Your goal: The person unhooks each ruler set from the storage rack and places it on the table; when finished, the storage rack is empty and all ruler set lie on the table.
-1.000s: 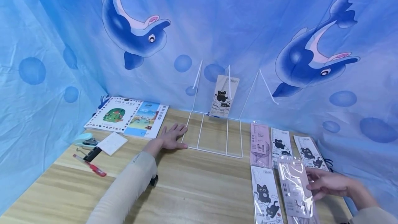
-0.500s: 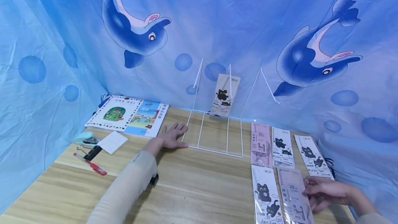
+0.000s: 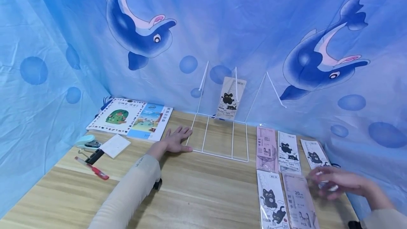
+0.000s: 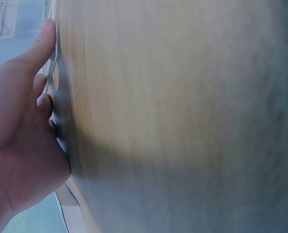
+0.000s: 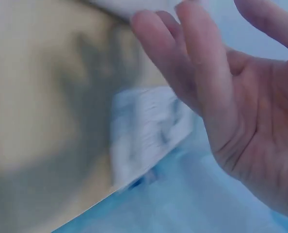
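Observation:
My left hand (image 3: 173,141) lies spread on the table at the left front corner of a white wire rack (image 3: 219,156), touching its wires; the left wrist view shows the thumb (image 4: 42,43) along the wire. My right hand (image 3: 341,182) hovers above the right side of the table with loose fingers and holds nothing. Below and behind it lies a black-cat ruler set (image 3: 314,154), partly hidden by the hand and blurred in the right wrist view. Left of that hand lies a pink ruler set (image 3: 300,200). One cat ruler set (image 3: 229,96) stands upright at the rack's rear.
More packaged rulers lie on the right: a pink ruler set (image 3: 266,147), a cat ruler set (image 3: 288,151) and another cat ruler set (image 3: 271,199). At left are books (image 3: 127,119), a stapler (image 3: 88,142), a binder clip (image 3: 94,156), a white pad (image 3: 115,146) and a red pen (image 3: 95,169).
My right hand has set the pink ruler set down beside the cat one, let go and lifted off toward the far right set. The left hand has stayed on the rack.

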A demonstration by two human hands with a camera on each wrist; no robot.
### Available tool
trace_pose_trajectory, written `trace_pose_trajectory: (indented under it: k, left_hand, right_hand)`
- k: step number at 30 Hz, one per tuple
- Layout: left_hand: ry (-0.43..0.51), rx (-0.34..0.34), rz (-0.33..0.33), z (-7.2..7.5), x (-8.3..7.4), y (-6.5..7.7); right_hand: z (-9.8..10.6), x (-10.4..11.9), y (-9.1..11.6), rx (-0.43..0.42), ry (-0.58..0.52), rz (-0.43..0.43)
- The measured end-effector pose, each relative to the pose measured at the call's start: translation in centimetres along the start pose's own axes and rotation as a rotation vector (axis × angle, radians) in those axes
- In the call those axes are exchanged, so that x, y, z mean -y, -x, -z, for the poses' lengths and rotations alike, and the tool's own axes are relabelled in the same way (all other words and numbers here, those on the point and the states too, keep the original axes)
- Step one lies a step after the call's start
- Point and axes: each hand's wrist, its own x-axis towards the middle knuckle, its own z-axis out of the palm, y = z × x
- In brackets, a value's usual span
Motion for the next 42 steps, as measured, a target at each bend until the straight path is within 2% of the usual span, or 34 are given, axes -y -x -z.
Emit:
trace_pose_trajectory:
  k: [4, 8, 17, 19, 23, 27, 31, 35, 42]
  left_hand:
    - [0.0, 0.002, -0.001, 0.1, 0.0, 0.1]
    - [0.002, -0.001, 0.003, 0.2, 0.0, 0.1]
    - [-0.009, 0.004, 0.005, -0.1, 0.1, 0.0]
    - [-0.012, 0.001, 0.004, -0.2, 0.1, -0.1]
    - [-0.01, -0.001, 0.001, -0.3, 0.2, -0.1]
    - [-0.013, -0.001, 0.0, -0.1, 0.2, -0.1]
    - [-0.022, 0.0, 0.01, 0.0, 0.0, -0.2]
    - [-0.021, 0.004, 0.024, 0.1, -0.1, -0.2]
    - [-0.019, 0.007, 0.025, 0.0, -0.1, -0.1]
  right_hand:
    - [0.4, 4.5, -1.3, -0.151, 0.15, 0.117]
    - [-0.4, 9.0, -4.6, -0.285, 0.207, 0.246]
    - [-4.6, 16.3, -15.1, -0.567, 0.069, 0.549]
    - [-5.7, 17.7, -17.0, -0.657, 0.064, 0.576]
    - [-7.1, 20.2, -19.6, -0.805, 0.049, 0.574]
    - [-7.6, 22.2, -21.1, -0.847, -0.018, 0.583]
    - [-7.8, 23.3, -21.6, -0.861, -0.111, 0.598]
    - [-7.8, 23.8, -21.8, -0.875, -0.22, 0.603]
    - [-8.1, 24.0, -22.5, -0.919, -0.274, 0.618]
